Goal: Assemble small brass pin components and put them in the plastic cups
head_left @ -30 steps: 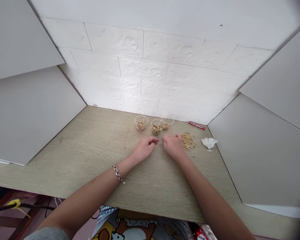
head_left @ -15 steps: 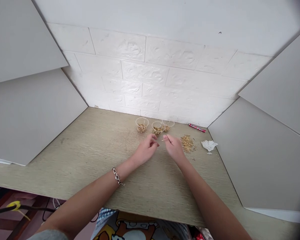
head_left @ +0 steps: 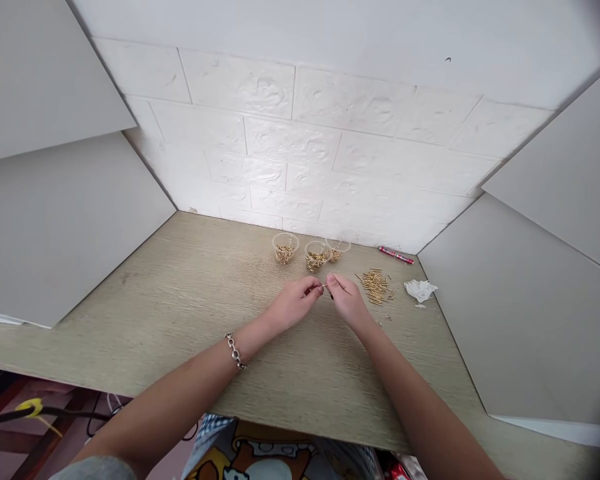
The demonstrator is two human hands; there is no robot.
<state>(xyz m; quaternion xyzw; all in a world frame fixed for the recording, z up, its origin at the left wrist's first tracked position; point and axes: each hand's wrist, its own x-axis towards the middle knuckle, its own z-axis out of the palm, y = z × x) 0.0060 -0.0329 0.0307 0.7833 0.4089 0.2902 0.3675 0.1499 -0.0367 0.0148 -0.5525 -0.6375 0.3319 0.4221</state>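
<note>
My left hand (head_left: 300,300) and my right hand (head_left: 347,301) meet over the middle of the table, fingertips almost touching. A thin, pale pin-like piece (head_left: 324,286) spans the small gap between them, pinched by both. Just beyond my hands stand three clear plastic cups: a left cup (head_left: 285,252) and a middle cup (head_left: 316,257) with small gold-coloured pieces inside, and a right cup (head_left: 338,249) partly hidden behind the middle one. To the right of my right hand lies a pile of slim gold-coloured pins (head_left: 375,287).
A red patterned stick-shaped packet (head_left: 396,255) lies near the white brick-textured wall (head_left: 300,147). Crumpled white tissue (head_left: 420,290) rests by the right grey panel (head_left: 535,320). Fine brown specks (head_left: 257,273) are scattered on the wooden table (head_left: 180,287) left of the cups.
My left hand has moved right and its fingers have closed on the thin piece that my right hand was holding. My right hand has stayed nearly in place.
</note>
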